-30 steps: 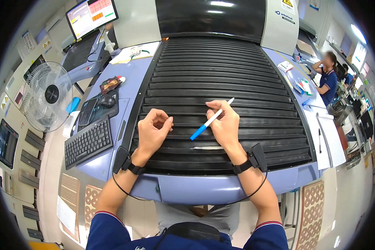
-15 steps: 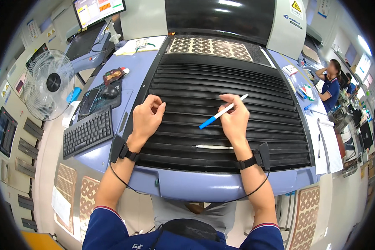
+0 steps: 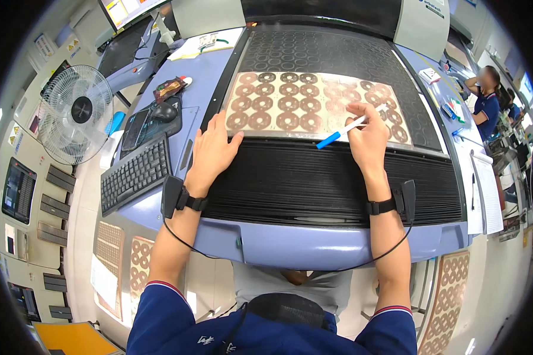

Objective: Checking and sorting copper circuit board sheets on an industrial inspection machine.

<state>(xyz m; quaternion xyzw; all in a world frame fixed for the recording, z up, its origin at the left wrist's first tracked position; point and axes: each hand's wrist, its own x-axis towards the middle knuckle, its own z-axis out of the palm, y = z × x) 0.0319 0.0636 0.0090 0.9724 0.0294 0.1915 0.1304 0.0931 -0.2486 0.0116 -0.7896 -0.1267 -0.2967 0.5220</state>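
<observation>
Currently I have the white pen with the blue cap [image 3: 337, 135] in my right hand [image 3: 370, 141], pinched between thumb and fingers over the front edge of the patterned panel, right of its middle. Its long axis runs slantwise: the blue end points toward the front left corner of the machine bed [image 3: 287, 50], the white end toward the back right corner. From this view I cannot tell whether the pen touches anything below.

Beneath it, the cream panel [image 3: 305, 105] with brown rings lies flat on the dark bed, long axis running left to right, its right end slanting a little nearer the front. Glare washes out part of its right half.

My left hand [image 3: 214, 148] grasps nothing that I can see; its fingers stretch away from me and its thumb stands apart, just beside the panel's front left corner. Contact there I cannot judge.

Nearer the bed's front edge, the black bellows cover [image 3: 290, 180] is bunched in tight folds. Along the left edge I see a keyboard [image 3: 136, 173] and, behind it, a mouse [image 3: 163, 112]; past the front right corner, an open notebook [image 3: 487, 192].
</observation>
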